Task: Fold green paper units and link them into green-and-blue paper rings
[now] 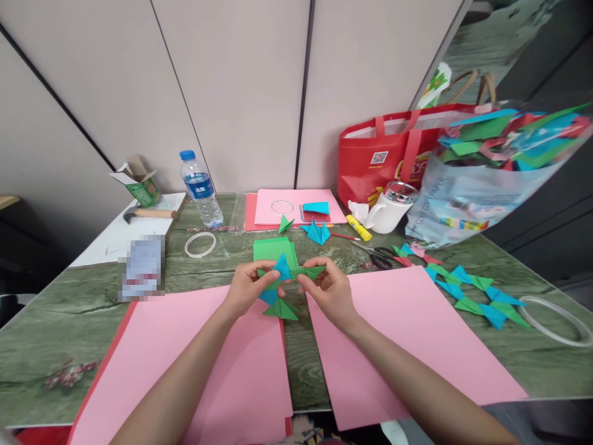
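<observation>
Both of my hands hold a small chain of folded paper pieces, green and blue (288, 272), just above the table. My left hand (248, 287) pinches its left end, fingers closed on the paper. My right hand (330, 289) pinches the green right end. A blue and a green folded piece (280, 306) hang or lie just under my hands, between two large pink sheets (407, 334). A stack of green paper squares (274, 250) lies right behind my hands.
A longer green and blue folded chain (472, 295) lies at right, near scissors (377, 253), a yellow glue stick (359, 228) and a white mug (389, 210). A water bottle (201, 188), tape rings (200, 244), a red bag (389, 157) and a plastic bag of folded pieces (491, 173) stand behind.
</observation>
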The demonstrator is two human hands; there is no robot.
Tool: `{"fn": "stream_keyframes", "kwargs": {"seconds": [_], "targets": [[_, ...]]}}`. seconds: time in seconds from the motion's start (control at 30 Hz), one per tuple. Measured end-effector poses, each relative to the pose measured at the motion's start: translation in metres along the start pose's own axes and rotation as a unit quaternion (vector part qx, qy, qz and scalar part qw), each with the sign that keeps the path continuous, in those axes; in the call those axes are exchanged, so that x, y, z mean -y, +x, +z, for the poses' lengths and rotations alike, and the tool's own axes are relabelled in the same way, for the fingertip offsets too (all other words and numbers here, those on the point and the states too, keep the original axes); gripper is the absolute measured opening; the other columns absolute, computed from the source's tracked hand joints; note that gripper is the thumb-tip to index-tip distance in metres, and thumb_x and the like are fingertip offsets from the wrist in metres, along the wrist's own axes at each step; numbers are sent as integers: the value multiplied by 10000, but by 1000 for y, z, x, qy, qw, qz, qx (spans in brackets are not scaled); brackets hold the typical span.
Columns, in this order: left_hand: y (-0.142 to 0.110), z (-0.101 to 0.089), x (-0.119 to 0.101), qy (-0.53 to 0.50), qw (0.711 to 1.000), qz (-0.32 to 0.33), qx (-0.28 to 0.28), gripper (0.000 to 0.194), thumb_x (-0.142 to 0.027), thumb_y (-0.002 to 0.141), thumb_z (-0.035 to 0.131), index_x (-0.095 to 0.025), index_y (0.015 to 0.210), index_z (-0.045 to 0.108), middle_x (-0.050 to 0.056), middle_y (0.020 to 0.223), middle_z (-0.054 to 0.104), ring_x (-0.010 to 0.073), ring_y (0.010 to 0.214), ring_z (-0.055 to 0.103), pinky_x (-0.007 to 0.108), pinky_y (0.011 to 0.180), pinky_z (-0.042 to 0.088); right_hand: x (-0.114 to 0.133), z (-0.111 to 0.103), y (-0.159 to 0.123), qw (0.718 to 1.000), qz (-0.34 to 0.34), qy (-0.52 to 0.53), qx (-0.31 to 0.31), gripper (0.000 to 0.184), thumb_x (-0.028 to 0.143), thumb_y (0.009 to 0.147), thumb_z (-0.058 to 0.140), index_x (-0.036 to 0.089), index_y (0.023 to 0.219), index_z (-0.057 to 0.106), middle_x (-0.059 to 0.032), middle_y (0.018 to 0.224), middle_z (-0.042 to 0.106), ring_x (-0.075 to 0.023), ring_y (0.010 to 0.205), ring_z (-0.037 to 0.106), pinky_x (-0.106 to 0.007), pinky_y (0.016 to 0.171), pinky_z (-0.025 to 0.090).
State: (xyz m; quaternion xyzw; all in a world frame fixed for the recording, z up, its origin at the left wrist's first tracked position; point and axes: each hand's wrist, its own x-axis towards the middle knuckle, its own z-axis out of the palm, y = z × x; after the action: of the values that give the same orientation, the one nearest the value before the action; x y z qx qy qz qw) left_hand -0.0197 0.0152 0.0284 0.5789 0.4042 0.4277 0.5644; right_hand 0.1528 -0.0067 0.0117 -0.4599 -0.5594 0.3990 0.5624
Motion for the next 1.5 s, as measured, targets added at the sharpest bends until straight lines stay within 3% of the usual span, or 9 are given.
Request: {"fn": "stream_keyframes", "kwargs": {"seconds": [0.13, 0.27, 0.4, 0.5, 0.8, 0.93, 1.1, 1.3, 1.5], "targets": [[-1, 4, 3, 10, 1000, -16, 13, 252, -324, 719, 623, -138, 889, 634, 20, 642, 689, 169, 543, 649, 253, 514, 501, -2, -1, 2, 999, 27, 7, 18, 249, 341, 699, 647, 216, 853, 497, 36, 603, 551, -162, 538, 617, -246, 454, 429], [-1, 8, 6, -11, 999, -37, 9, 329, -340, 710, 629, -130, 957, 571, 20, 600, 688, 200, 576, 665, 287, 543, 518, -4, -3, 6, 999, 32, -42, 5, 249, 350, 691, 650, 210, 860, 531, 43, 596, 511, -106, 461, 503, -225, 418, 402], [1, 9, 8, -44, 998, -43, -19, 374, -344, 694, 645, -149, 979, 500, 25, 660, 699, 224, 612, 675, 305, 543, 524, -3, -5, 10, 996, 52, 4, 69, 285, 349, 758, 564, 219, 1002, 495, 54, 603, 479, -86, 431, 461, -215, 389, 401], [1, 7, 8, -46, 998, -47, -7, 394, -345, 711, 630, -152, 1012, 465, 33, 653, 698, 232, 627, 677, 299, 536, 515, -2, -8, 15, 992, 74, 46, 95, 353, 328, 718, 607, 221, 1034, 489, 70, 568, 469, -97, 456, 495, -229, 430, 440], [-1, 11, 2, 9, 998, -55, 5, 468, -368, 726, 603, -124, 1092, 442, 37, 604, 691, 215, 611, 667, 252, 498, 467, -8, -7, 14, 983, 124, 130, 24, 316, 333, 574, 744, 185, 592, 466, 57, 496, 556, -103, 464, 551, -234, 468, 448], [0, 12, 6, 25, 999, -48, 7, 407, -369, 735, 595, -120, 1037, 480, 58, 657, 702, 200, 567, 653, 238, 466, 440, -7, -7, 14, 984, 129, 123, 19, 322, 349, 571, 748, 184, 570, 471, 47, 486, 582, -100, 454, 545, -232, 472, 453], [-1, 11, 5, 44, 998, -41, 31, 333, -365, 744, 584, -114, 960, 547, 76, 693, 707, 182, 538, 642, 231, 465, 436, -6, -14, 18, 987, 123, 86, 64, 329, 362, 559, 752, 182, 529, 478, 51, 445, 548, -92, 407, 499, -228, 428, 418], [-1, 14, 8, 40, 999, -33, -3, 300, -373, 743, 581, -120, 904, 577, 43, 604, 685, 171, 520, 628, 226, 457, 441, -8, -5, 11, 989, 115, 88, 5, 316, 371, 561, 747, 192, 571, 487, 30, 496, 596, -109, 450, 533, -245, 468, 448], [-2, 11, 6, 29, 998, -36, 40, 285, -383, 754, 572, -109, 818, 623, 50, 572, 670, 145, 505, 602, 201, 445, 418, -7, -5, 13, 989, 115, 86, 26, 329, 398, 565, 739, 191, 575, 484, 42, 479, 565, -111, 454, 541, -236, 452, 447]]}}
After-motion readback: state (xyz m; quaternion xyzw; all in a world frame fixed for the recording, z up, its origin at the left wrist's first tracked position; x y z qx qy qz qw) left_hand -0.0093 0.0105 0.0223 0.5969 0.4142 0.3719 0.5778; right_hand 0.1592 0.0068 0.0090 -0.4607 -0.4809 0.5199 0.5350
